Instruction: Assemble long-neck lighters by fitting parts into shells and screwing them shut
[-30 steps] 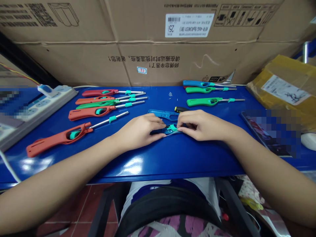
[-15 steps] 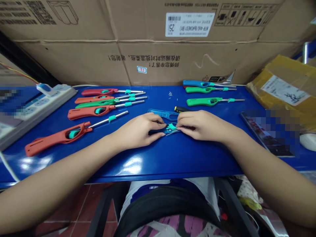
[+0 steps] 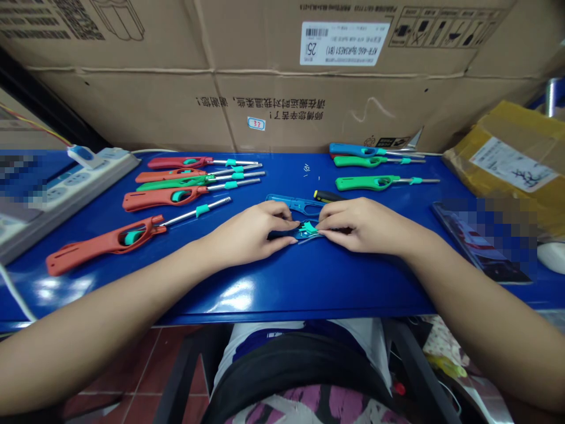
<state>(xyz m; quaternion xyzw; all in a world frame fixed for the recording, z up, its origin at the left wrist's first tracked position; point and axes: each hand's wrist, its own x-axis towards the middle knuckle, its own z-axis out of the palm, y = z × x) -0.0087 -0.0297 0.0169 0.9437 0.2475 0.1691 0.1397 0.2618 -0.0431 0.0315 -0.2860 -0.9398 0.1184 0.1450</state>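
Note:
My left hand (image 3: 249, 235) and my right hand (image 3: 364, 224) meet at the middle of the blue table (image 3: 309, 282). Both pinch a blue lighter half shell (image 3: 304, 231) with a teal trigger piece that lies flat under the fingertips. A second blue shell half (image 3: 293, 204) rests just behind my left hand. A black-handled screwdriver (image 3: 325, 195) pokes out behind my right hand. Most of the held shell is hidden by my fingers.
Several red and green long-nosed lighters (image 3: 176, 197) lie in a row at left. Blue and green lighters (image 3: 375, 168) lie at back right. A white power strip (image 3: 75, 182) sits far left, cardboard boxes (image 3: 282, 76) form the back wall, a yellow parcel (image 3: 516, 159) stands right.
Both hands stay on the blue shell; fingers have only shifted slightly. The view has tilted a little.

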